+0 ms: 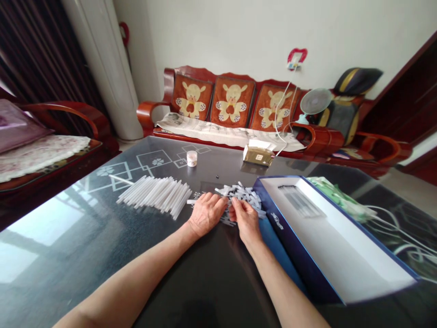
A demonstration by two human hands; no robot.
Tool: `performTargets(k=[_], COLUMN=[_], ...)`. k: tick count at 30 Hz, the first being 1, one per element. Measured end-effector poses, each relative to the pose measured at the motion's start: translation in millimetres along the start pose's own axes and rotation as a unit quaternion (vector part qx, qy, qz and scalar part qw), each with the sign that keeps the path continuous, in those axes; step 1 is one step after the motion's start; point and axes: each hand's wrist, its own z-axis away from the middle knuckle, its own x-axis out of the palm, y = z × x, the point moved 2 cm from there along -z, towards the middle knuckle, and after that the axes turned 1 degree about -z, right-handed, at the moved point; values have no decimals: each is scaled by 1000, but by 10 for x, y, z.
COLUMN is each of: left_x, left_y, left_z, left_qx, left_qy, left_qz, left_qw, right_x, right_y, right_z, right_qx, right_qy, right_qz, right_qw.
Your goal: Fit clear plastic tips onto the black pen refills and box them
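My left hand [209, 213] is closed, its back towards me, over the middle of the dark table. A short white stub [191, 201] shows just left of it; I cannot tell whether the hand holds it. Close beside it, my right hand [246, 221] has thumb and fingers pinched together, and what lies between them is too small to make out. Behind and around both hands spreads a pile of small whitish plastic pieces [243, 192]. Left of my hands lies a row of long white translucent tubes [155, 193], side by side.
At right, a blue open box [358, 255] with white inside holds several slim clear-grey sticks [302, 200]. Beyond stand a tissue pack [258, 155] and a small white jar [191, 158]. A green-white bag [336, 193] and white cables [399, 223] lie right of the box.
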Motion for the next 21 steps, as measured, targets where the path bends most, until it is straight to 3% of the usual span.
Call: performTargets(k=[11,21], left_x=[-14,10], left_y=[-63,-75], left_z=[-32,-27], left_qx=[0,7], left_qy=[-2,-14], left_qz=[-5,-3], left_qw=[1000,1000], right_x=[-77,-87], right_y=[-49,-1], right_z=[-90,-98], right_qx=[-3,-18], right_qy=[-99,-73], right_qz=[-23,92], right_qw=[995,993])
